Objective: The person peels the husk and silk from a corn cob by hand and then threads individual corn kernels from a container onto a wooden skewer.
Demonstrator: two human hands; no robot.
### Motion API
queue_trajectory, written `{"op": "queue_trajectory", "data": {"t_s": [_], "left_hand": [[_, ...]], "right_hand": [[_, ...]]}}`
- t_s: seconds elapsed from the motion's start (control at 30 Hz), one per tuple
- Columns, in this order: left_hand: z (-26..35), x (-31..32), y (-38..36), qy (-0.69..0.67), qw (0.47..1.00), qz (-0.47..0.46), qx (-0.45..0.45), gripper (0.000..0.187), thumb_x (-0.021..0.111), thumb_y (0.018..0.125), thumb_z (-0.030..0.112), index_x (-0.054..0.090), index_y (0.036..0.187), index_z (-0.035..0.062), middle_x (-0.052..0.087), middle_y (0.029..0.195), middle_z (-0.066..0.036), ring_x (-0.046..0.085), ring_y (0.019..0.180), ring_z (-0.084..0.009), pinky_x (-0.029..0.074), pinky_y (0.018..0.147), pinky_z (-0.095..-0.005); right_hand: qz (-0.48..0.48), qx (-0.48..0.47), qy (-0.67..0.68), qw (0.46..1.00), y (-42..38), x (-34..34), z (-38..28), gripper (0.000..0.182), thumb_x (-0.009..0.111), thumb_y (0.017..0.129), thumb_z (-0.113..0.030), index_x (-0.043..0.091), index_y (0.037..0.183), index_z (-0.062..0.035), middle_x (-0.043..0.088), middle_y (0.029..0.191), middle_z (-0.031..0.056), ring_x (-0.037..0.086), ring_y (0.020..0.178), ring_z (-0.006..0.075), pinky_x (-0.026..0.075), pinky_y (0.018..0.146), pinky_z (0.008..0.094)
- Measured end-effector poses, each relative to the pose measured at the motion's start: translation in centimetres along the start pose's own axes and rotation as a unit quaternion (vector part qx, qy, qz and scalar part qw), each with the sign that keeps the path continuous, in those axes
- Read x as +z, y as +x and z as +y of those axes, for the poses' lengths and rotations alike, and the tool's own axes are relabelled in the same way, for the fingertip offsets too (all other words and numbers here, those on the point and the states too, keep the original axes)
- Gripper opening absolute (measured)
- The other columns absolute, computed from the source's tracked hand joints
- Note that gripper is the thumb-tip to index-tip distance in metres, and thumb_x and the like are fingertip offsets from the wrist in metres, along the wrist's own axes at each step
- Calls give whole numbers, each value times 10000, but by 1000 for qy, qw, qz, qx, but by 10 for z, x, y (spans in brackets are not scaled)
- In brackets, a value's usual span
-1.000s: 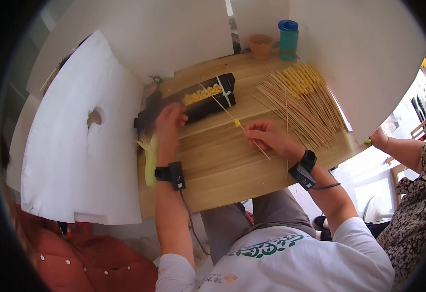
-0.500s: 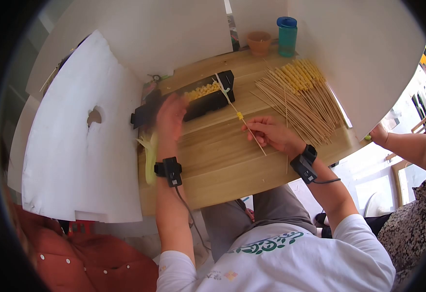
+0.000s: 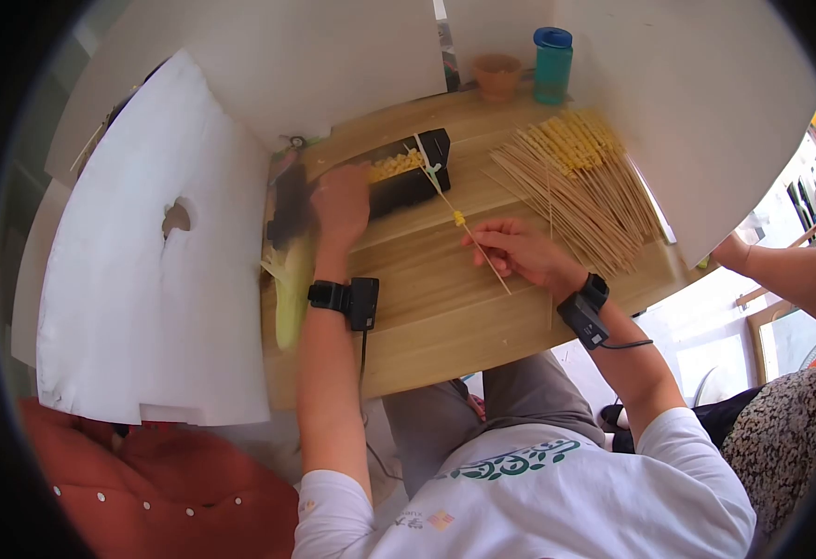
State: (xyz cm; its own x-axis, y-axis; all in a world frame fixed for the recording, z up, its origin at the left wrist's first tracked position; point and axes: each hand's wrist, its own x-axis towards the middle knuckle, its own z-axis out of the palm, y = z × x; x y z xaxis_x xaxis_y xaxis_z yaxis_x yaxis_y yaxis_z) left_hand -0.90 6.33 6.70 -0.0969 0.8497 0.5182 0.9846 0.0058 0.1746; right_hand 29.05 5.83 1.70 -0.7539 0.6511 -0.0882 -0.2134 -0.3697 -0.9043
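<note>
My right hand (image 3: 515,252) pinches a thin wooden skewer (image 3: 484,248) near its lower end, fingers closed. A few yellow corn kernels (image 3: 459,219) are threaded on the skewer, whose upper part reaches toward the right end of a long black box (image 3: 406,193). Loose corn kernels (image 3: 397,166) lie in that box. My left hand (image 3: 341,200) is at the box's left part, back of the hand up; its fingers are blurred and mostly hidden. A pale strip (image 3: 422,151) crosses the box near its right end.
Many bare skewers (image 3: 571,205) lie right of the box, beside skewers loaded with corn (image 3: 571,140). A pale green husk-like piece (image 3: 292,293) lies left. Behind stand a clay pot (image 3: 496,76) and blue bottle (image 3: 552,70). White panels (image 3: 129,279) flank the table; another person's arm (image 3: 781,270) is right.
My left hand has shifted slightly right and rotated over the black box, its wrist turning too. My right hand and the skewer stay almost in place.
</note>
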Motion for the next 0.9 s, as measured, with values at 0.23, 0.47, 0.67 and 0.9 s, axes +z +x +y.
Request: {"op": "queue_trajectory", "data": {"t_s": [0.23, 0.47, 0.67, 0.9], "left_hand": [[-7, 1, 0, -15, 1000, -2, 25, 261, 499, 956, 311, 658, 1129, 195, 598, 1144, -18, 492, 1162, -229, 287, 979, -461], [-14, 10, -6, -86, 992, 86, 43, 194, 581, 918, 254, 664, 1009, 105, 648, 998, -34, 572, 979, -241, 395, 897, -398], [-15, 10, -12, -118, 983, 120, 76, 143, 626, 878, 171, 658, 949, 51, 655, 930, -80, 586, 897, -259, 447, 824, -371], [-7, 1, -16, -131, 977, 128, 105, 117, 611, 878, 110, 660, 952, 34, 639, 929, -91, 566, 923, -276, 438, 827, -369]], "right_hand": [[-19, -8, -7, 1000, 0, -3, 0, 233, 523, 981, -187, 611, 1073, 9, 635, 759, 31, 473, 507, 32, 378, 457, 183], [-8, -12, -5, 1000, -1, 0, -1, 223, 534, 976, -182, 616, 1056, 9, 629, 739, 34, 455, 505, 36, 356, 454, 178], [4, -11, -6, 1000, -2, 0, -1, 230, 538, 977, -194, 617, 1055, 7, 626, 738, 29, 450, 507, 35, 355, 458, 177], [16, 3, 6, 1000, -2, 0, -2, 224, 536, 978, -195, 620, 1056, -2, 616, 733, 19, 432, 506, 34, 343, 456, 183]]}}
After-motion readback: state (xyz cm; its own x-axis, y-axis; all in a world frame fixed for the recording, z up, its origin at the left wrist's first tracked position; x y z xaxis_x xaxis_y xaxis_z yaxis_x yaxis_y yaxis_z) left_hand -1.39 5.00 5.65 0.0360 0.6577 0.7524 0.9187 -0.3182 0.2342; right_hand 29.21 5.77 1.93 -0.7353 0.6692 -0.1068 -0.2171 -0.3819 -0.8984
